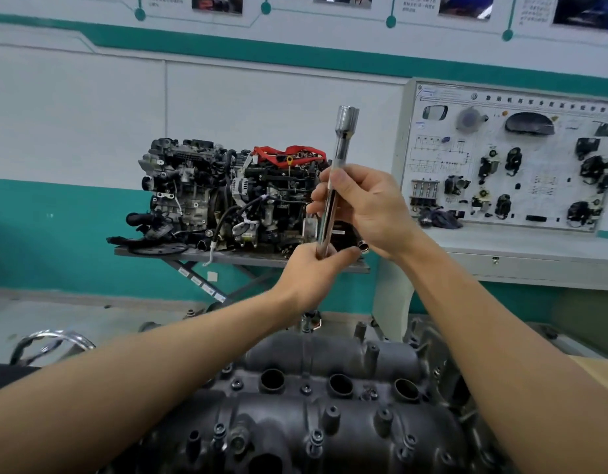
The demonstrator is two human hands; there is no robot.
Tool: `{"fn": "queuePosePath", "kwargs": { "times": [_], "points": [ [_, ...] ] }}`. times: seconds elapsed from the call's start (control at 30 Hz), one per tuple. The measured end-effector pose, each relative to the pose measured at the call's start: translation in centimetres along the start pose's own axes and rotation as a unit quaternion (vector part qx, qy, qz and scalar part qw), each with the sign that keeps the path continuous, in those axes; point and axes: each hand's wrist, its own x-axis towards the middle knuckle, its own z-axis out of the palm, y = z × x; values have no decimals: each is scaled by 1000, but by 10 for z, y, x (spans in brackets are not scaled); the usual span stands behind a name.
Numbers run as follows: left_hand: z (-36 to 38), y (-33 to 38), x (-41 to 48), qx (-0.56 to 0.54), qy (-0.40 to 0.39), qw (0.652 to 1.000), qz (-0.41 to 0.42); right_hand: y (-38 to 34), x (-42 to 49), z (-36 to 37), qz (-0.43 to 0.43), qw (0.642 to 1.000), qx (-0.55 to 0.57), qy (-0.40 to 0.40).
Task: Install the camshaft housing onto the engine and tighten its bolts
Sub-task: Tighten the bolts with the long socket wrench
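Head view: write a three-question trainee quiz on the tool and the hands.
1. True or false: the socket on the extension bar points upward.
2. Which hand grips the bar's lower end? A) left hand B) right hand
3. Short answer: how many hands hold the bar above the camshaft housing?
Key: 1 true; 2 A; 3 two.
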Motion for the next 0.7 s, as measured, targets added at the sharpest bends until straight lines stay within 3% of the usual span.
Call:
{"fn": "queuePosePath", "kwargs": {
  "times": [0.13,0.47,0.7],
  "points": [
    [10,-11,-3,4,67,997,-39,0,3,2,-25,998,-52,25],
    [0,-11,5,-44,-41,997,-43,0,4,7,-32,986,-121,110],
    [-9,0,1,-32,-40,999,-17,-12,4,11,-44,987,-122,93]
  ]
}}
